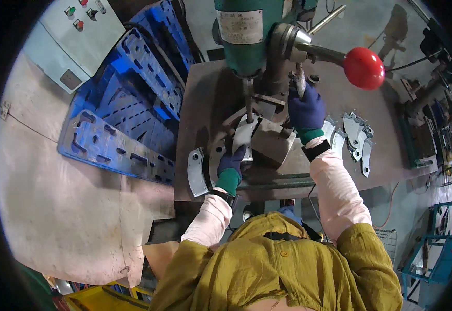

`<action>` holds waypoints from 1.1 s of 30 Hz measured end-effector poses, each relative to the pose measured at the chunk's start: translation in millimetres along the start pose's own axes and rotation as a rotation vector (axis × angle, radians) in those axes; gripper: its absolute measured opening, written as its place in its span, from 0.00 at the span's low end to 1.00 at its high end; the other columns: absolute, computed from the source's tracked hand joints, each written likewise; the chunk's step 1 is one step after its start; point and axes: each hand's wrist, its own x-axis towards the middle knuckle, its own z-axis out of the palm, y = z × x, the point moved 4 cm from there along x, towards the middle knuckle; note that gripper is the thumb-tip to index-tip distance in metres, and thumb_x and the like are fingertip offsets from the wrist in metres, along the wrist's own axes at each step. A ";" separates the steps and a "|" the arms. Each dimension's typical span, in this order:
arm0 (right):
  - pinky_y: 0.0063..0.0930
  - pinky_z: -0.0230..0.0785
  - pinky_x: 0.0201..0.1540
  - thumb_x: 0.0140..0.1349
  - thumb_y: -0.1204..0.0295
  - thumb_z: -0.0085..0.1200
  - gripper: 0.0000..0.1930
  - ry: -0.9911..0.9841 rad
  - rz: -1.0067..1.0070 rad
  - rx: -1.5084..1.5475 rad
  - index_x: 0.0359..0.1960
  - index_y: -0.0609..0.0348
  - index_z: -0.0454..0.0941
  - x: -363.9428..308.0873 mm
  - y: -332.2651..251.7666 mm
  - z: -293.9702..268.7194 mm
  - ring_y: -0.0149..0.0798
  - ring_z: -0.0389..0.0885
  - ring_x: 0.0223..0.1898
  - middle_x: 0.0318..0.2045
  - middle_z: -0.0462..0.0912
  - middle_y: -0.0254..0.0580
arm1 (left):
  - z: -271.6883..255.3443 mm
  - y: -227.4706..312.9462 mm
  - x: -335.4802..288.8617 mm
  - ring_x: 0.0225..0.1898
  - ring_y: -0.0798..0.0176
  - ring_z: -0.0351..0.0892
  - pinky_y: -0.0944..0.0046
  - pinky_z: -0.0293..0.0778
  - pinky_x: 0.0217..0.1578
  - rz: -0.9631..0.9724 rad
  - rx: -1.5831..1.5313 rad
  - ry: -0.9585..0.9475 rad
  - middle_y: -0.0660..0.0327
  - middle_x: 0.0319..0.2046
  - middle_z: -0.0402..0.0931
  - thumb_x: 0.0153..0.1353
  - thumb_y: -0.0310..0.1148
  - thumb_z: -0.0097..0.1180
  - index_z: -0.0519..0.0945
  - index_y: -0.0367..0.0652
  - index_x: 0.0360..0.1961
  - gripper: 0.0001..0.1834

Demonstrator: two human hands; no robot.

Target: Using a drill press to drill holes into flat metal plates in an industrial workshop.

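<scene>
A green drill press (244,49) stands before me, its spindle (248,98) pointing down at a curved metal plate (244,133). The plate rests on a metal fixture block (270,145). My left hand (231,163), in a dark blue glove with a green cuff, is closed on the plate's near end. Gloved likewise, my right hand (306,109) is wrapped round a worn feed lever (300,83) of the drill press. Another feed lever with a red ball knob (364,68) sticks out to the right. Whether the drill bit touches the plate, I cannot tell.
Curved metal plates (197,173) lie at the left of the brown metal table (205,98). Several more plates (358,135) are heaped right of my right arm. Blue plastic pallets (117,145) lean at the left, near a pale control box (75,39). A blue rack (441,241) stands lower right.
</scene>
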 end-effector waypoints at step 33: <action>0.42 0.73 0.34 0.60 0.67 0.57 0.12 -0.236 0.034 0.158 0.45 0.51 0.79 24.2 70.5 33.4 0.52 0.80 0.34 0.33 0.80 0.46 | 11.2 13.0 -11.7 0.25 0.61 0.82 0.60 0.79 0.28 -0.046 0.325 0.133 0.54 0.30 0.82 0.50 0.66 0.64 0.81 0.33 0.41 0.39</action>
